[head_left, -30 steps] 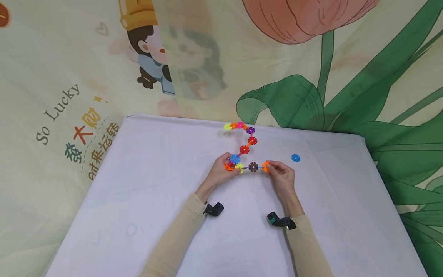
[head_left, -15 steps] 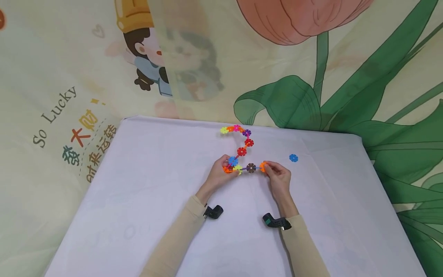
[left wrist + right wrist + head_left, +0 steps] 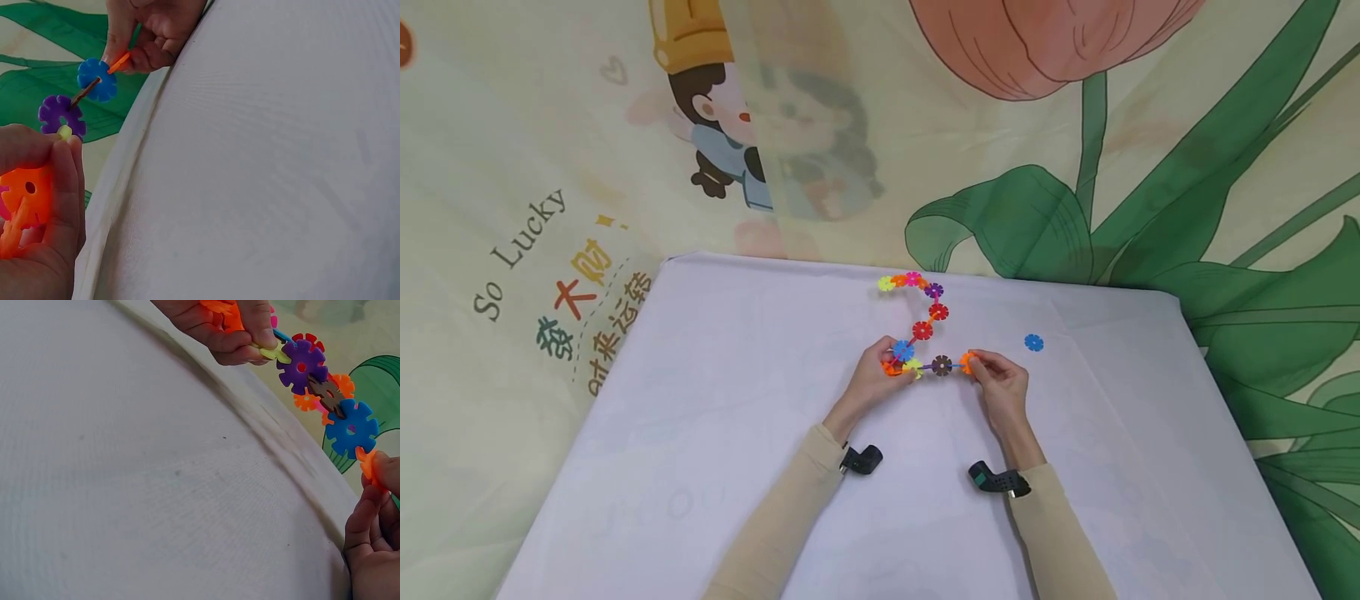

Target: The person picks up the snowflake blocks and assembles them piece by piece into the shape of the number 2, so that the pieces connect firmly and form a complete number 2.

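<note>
A curved chain of notched plastic snowflake discs (image 3: 922,331) runs between and beyond both hands in the head view. My left hand (image 3: 870,374) pinches a yellow disc (image 3: 275,354) of the chain between thumb and fingers, with orange discs (image 3: 28,194) lying inside its palm. My right hand (image 3: 1006,385) pinches the orange disc (image 3: 369,465) at the chain's right end. Between the hands stretch a purple disc (image 3: 302,367), a brown disc (image 3: 942,365) and a blue disc (image 3: 352,429), slotted into each other. The chain's far end curls away to a yellow disc (image 3: 887,284).
A single loose blue disc (image 3: 1033,342) lies on the white-covered table (image 3: 760,367), right of the right hand. A printed cloth backdrop (image 3: 835,125) hangs behind the table's far edge. Each wrist wears a black camera mount (image 3: 997,479).
The head view has shifted slightly. Both hands keep their hold on the chain, and its discs stay joined in the same order.
</note>
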The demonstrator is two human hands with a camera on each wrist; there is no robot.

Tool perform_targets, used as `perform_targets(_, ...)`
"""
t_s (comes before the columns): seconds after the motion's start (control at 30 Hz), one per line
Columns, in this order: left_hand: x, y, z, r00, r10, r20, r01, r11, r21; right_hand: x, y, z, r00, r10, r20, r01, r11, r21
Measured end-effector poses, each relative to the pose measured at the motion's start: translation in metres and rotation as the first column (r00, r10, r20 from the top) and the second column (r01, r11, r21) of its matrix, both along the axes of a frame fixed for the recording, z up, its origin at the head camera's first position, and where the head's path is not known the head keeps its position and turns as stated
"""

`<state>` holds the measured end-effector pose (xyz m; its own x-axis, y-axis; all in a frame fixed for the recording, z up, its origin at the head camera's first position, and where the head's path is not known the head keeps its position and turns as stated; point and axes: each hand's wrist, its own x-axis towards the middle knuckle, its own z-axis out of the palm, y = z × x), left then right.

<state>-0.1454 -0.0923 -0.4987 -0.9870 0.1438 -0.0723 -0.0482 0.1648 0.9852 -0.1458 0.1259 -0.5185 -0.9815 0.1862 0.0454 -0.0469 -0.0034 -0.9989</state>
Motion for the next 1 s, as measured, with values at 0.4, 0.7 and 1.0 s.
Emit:
perform_targets(0.4, 0.000, -0.002, -0.004, 1.000, 0.017, -0.004, -0.017, 1.000, 0.002, -0.001, -0.001, 0.002, 0.999, 0.013, 0.032, -0.013, 1.000, 0.007)
perform_targets(0.7, 0.000, -0.002, 0.000, 0.998, -0.044, 0.043, 0.042, 0.998, 0.046, -0.006, 0.009, -0.001, 0.994, 0.037, 0.098, -0.043, 0.997, 0.058)
perform_targets(1.0, -0.002, -0.002, 0.004, 0.983, -0.177, 0.043, 0.161, 0.955, 0.249, -0.006, 0.017, 0.003, 0.995, 0.052, 0.090, -0.058, 0.996, 0.064)
